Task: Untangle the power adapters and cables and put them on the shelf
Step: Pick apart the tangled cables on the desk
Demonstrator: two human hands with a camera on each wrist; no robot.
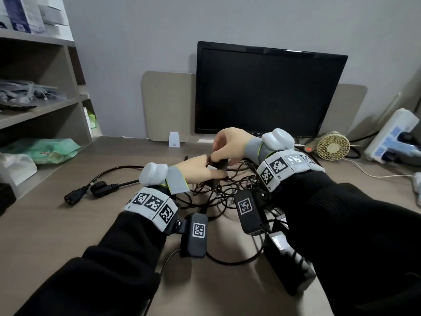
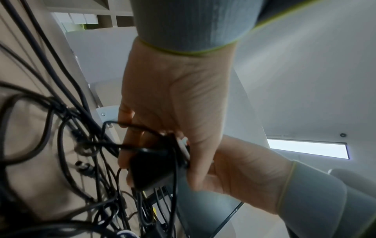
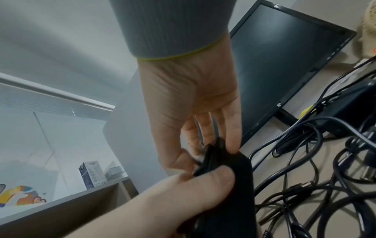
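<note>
A small black adapter [image 1: 219, 164] is held between both hands above a tangle of black cables [image 1: 218, 195] on the desk. My left hand [image 1: 208, 167] grips it from below, fingers curled round its body [image 2: 152, 169]. My right hand [image 1: 219, 153] comes down from above and pinches its upper end [image 3: 223, 177] between thumb and fingers. Thin cords hang from the adapter into the tangle. A large black power brick [image 1: 289, 265] lies near the desk's front under my right forearm. A thick power cord with two plugs [image 1: 100, 189] stretches left of the tangle.
The shelf unit [image 1: 38, 110] stands at the left, with bags and bundles on its boards. A dark monitor [image 1: 266, 92] stands behind the hands. A small fan [image 1: 332, 145], a white power strip [image 1: 391, 137] and a white cable sit at the right. A small white device [image 1: 174, 139] is at the back.
</note>
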